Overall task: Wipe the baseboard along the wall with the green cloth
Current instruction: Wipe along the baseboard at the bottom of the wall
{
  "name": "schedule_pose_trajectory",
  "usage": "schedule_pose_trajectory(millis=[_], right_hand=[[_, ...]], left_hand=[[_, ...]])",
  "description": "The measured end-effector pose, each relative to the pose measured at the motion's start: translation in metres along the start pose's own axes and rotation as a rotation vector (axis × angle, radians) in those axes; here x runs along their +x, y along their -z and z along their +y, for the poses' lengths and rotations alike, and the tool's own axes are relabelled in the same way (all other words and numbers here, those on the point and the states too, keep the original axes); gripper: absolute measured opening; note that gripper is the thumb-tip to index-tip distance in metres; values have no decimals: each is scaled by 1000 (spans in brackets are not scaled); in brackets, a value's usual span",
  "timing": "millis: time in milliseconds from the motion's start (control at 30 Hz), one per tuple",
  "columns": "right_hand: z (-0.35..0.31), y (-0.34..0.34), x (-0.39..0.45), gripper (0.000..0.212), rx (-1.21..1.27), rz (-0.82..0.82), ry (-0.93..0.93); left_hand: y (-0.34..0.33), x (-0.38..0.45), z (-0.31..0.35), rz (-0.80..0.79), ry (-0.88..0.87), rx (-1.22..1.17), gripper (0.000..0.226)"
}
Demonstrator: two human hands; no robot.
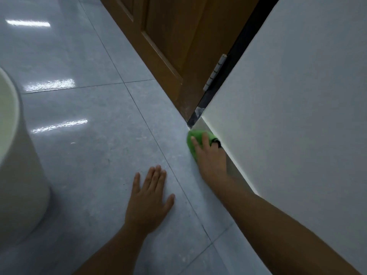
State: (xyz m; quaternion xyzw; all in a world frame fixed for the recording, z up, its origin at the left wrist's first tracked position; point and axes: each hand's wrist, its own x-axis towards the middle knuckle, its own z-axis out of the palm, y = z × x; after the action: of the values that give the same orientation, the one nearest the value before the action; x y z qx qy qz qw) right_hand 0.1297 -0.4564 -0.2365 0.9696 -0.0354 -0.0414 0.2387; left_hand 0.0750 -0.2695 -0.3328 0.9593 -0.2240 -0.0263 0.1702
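Observation:
My right hand (211, 155) presses the green cloth (193, 138) against the pale baseboard (200, 126) at the foot of the white wall (288, 116), close to the wall's end by the door. The cloth bulges out past my fingertips and along the floor side of my palm. Most of the baseboard behind my hand and forearm is hidden under the wall's overhang. My left hand (149, 197) lies flat on the grey tiled floor, palm down, fingers spread, holding nothing.
A brown wooden door (168, 40) stands just beyond the wall's end, with a metal hinge (215, 72) and a dark gap beside it. A large white rounded object (17, 155) stands on the glossy tiles (89, 135) at the left.

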Motion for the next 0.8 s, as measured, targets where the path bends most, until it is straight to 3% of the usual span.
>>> schedule_pose_trajectory(millis=[133, 333, 467, 567, 633, 800], right_hand=[[-31, 0, 52, 62, 110, -107, -84], [3, -6, -5, 54, -83, 36, -106], [18, -11, -46, 48, -102, -135, -50], [5, 9, 8, 43, -109, 18, -74], [-6, 20, 49, 52, -80, 37, -77], [-29, -8, 64, 68, 82, -253, 62]], left_hand=[[-2, 0, 0, 25, -2, -1, 72], [-2, 0, -2, 27, -15, -22, 71], [0, 0, -4, 18, -23, -52, 69], [1, 1, -4, 22, -27, -41, 70], [0, 1, -4, 14, -29, -35, 69], [0, 1, -5, 16, -22, -50, 69]])
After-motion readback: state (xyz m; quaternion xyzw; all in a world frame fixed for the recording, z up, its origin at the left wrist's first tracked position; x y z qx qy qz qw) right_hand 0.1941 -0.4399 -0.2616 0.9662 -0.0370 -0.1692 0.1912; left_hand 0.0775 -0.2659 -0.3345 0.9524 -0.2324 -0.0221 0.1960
